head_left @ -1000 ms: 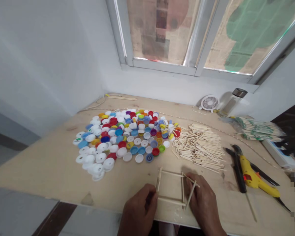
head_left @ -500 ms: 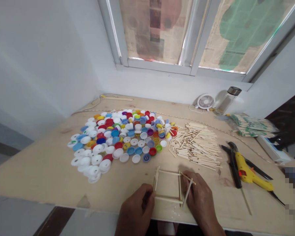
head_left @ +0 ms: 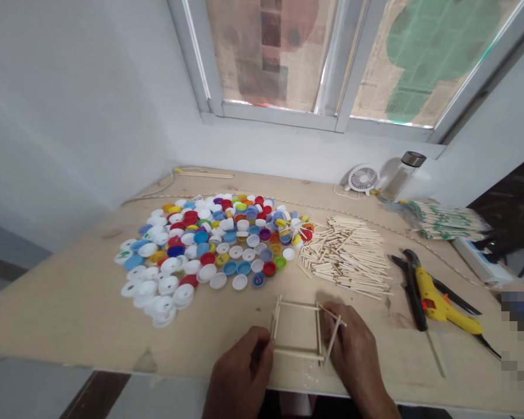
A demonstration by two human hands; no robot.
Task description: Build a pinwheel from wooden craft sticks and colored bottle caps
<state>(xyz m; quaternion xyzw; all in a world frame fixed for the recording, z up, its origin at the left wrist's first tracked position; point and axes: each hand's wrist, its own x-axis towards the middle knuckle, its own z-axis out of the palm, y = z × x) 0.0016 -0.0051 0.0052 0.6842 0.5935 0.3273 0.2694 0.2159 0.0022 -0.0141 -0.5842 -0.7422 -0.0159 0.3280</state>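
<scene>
A small square frame of wooden sticks [head_left: 297, 329] lies near the front edge of the plywood table [head_left: 87, 302]. My left hand [head_left: 242, 372] is closed at the frame's left side, fingers pinched on its left sticks. My right hand [head_left: 356, 355] rests at the frame's right side, fingers curled around a loose slanted stick [head_left: 333, 347]. Behind the frame sits a pile of short wooden sticks [head_left: 347, 259] and a wide spread of coloured and white bottle caps [head_left: 209, 250].
A yellow glue gun [head_left: 439, 302] and black pliers [head_left: 413, 291] lie at the right. A bag of chopsticks [head_left: 445, 222], a small white fan [head_left: 361, 179] and a glass bottle [head_left: 399, 174] stand at the back right under the window. A thin cord crosses the table.
The view has shifted slightly left and down. Both hands stay at the stick frame, barely moved.
</scene>
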